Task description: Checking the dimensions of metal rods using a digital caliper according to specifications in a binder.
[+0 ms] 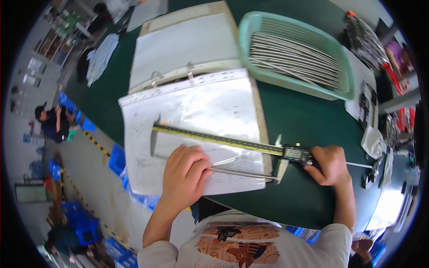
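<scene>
My left hand [185, 176] is closed around a thin metal rod [243, 173], over the sleeved pages of an open ring binder [196, 107]. Above the rod, roughly along it, stretches a long digital caliper [219, 140], opened wide. My right hand [330, 165] grips the caliper by its display end, thumb beneath the slider. The rod's right end meets the slider's jaw, or lies very close to it. Its left end reaches toward the fixed jaw [153, 142]; whether they touch I cannot tell.
A pale green basket [290, 87] of similar rods stands at the back right of the green table [295, 116]. Further right lie another caliper [364, 107], plastic-wrapped goods [364, 38] and small tools. Blue bins [117, 159] stand along the left edge. Other people are in the background.
</scene>
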The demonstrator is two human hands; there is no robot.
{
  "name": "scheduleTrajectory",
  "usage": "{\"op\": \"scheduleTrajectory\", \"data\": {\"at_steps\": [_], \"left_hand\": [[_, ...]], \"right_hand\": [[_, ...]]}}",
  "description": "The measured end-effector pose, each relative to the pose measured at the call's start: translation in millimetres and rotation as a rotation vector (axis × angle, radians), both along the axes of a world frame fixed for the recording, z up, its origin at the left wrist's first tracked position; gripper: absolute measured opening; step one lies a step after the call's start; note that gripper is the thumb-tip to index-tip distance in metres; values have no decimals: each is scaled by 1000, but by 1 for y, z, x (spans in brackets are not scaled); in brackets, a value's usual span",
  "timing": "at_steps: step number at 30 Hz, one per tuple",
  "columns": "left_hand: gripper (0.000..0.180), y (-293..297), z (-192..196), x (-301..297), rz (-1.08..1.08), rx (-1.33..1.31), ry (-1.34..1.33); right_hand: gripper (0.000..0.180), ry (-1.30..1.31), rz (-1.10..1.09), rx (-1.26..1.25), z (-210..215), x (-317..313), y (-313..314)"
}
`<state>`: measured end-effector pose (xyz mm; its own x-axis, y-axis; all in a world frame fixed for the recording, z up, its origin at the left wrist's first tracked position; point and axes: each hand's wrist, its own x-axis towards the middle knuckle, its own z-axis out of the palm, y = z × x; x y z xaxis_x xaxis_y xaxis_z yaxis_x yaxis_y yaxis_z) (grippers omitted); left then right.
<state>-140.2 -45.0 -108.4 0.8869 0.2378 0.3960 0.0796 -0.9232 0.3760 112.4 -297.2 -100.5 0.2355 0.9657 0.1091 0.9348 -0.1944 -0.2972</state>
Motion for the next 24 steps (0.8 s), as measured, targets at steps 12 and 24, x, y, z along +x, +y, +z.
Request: {"op": "scheduleTrajectory", "data": {"at_steps": [12, 24], "left_hand": [[14, 32, 89, 50, -77, 224, -102], [6, 29, 43, 251, -344, 185, 114]], "right_hand": [[36, -18, 44, 87, -11, 5, 4], [35, 87, 0, 75, -21, -1, 6]]}}
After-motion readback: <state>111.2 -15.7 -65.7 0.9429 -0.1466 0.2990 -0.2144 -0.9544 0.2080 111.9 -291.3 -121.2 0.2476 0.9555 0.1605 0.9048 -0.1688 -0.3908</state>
